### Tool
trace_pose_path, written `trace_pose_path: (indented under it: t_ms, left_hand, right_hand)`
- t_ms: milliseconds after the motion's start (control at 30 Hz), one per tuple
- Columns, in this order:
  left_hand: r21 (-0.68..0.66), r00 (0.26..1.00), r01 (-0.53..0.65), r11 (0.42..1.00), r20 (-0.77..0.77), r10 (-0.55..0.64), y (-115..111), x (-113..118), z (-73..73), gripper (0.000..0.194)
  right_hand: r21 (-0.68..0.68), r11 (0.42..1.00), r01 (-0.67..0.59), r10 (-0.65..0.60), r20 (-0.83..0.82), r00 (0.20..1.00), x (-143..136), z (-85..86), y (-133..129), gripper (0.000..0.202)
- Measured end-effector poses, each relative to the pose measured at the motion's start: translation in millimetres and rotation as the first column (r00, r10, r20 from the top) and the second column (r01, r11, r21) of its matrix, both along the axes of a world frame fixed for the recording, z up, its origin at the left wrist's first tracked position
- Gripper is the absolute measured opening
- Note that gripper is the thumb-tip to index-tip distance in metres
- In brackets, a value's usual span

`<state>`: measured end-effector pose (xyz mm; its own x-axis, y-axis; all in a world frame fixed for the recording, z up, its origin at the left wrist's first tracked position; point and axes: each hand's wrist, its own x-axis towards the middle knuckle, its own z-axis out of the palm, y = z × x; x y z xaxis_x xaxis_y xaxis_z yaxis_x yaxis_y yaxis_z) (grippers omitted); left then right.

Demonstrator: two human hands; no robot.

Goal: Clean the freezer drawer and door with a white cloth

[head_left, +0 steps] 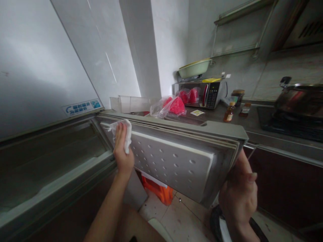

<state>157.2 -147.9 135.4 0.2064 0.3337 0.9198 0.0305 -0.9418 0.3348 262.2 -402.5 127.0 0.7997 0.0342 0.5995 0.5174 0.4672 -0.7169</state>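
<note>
A refrigerator door [171, 161] stands swung open across the middle, its dimpled inner panel and ribbed seal facing me. My left hand [123, 151] presses a white cloth [128, 136] against the upper inner side of that door, near the hinge. The fingers lie over the cloth. At the door's free end, my right hand [239, 188] grips the outer edge; some of its fingers are hidden behind the door. To the left is the open refrigerator compartment [50, 161], with an upper door [45, 67] above it bearing a blue and white label.
Behind the door, a dark counter [199, 117] holds a microwave [202, 94] with a green basin [194, 69] on top. Red items in plastic bags [174, 106], a small bottle [229, 112] and a pot [300, 101] are there too. An orange stool [161, 193] stands below the door.
</note>
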Motion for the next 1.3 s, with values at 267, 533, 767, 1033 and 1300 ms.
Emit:
trace_pose_path:
  t_ms: [267, 533, 767, 1033, 1300]
  left_hand:
    - [0.200, 0.980, 0.140, 0.970, -0.166, -0.107, -96, 23, 15.4, 0.059]
    - [0.529, 0.928, 0.287, 0.799, -0.361, -0.095, -144, 41, 44.9, 0.042]
    - [0.649, 0.874, 0.386, 0.656, -0.485, -0.033, -124, 46, 66.7, 0.043]
    - [0.695, 0.847, 0.461, 0.552, -0.530, -0.040, -111, 55, 77.5, 0.047]
    - [0.769, 0.878, 0.429, 0.474, -0.477, -0.020, -117, 59, 73.3, 0.042]
  right_hand:
    - [-0.035, 0.999, 0.035, -0.034, 0.014, 0.999, 1, 4.1, -1, 0.052]
    - [0.115, 0.983, -0.146, 0.162, -0.145, 0.976, 13, 1.8, 1, 0.052]
    - [0.151, 0.969, -0.193, 0.221, -0.197, 0.955, 32, 4.8, 2, 0.058]
    - [0.149, 0.953, -0.263, 0.289, -0.193, 0.938, 51, 1.2, -3, 0.059]
    - [0.136, 0.953, -0.270, 0.296, -0.232, 0.927, 53, -3.0, -8, 0.061]
